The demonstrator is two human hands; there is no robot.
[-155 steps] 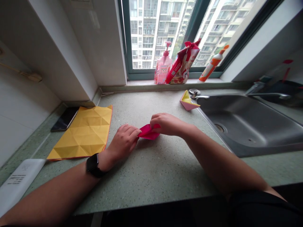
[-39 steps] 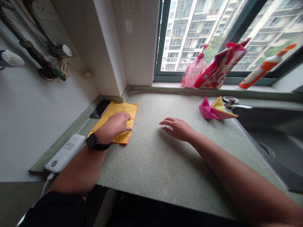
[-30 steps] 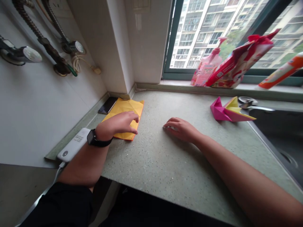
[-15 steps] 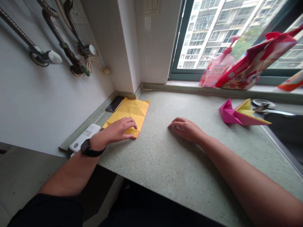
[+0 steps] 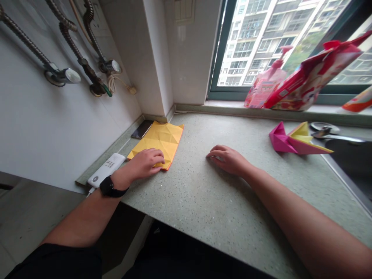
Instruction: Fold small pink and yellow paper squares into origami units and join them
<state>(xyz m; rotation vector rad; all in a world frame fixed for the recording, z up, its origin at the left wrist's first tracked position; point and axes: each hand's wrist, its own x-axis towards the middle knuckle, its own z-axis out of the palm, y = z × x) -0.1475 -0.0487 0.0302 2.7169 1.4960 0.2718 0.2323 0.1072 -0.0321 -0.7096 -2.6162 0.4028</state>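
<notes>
A stack of creased yellow paper (image 5: pixel 162 135) with a thin red-orange edge lies flat at the left of the counter. Over its near edge my left hand (image 5: pixel 147 162), with a black watch at the wrist, has its fingers bent and its thumb drawn in close, closed on the paper's near part. The fingertips partly cover that spot. My right hand (image 5: pixel 228 159) rests on the bare counter, nothing in it, its fingers loosely bent with a gap by the thumb. Far to the right stands a folded pink and yellow origami piece (image 5: pixel 290 140), apart from both hands.
A dark phone (image 5: pixel 142 128) and a white power bank (image 5: pixel 106 169) lie along the left wall. At the right is a sink (image 5: pixel 353 162) with a faucet. A pink pump bottle (image 5: pixel 266 87) and a red packet (image 5: pixel 310 79) stand on the window sill.
My left hand has lowered slightly and drawn its thumb and fingers together at the paper's near edge. The right hand and the origami piece have stayed put. The view has shifted a little.
</notes>
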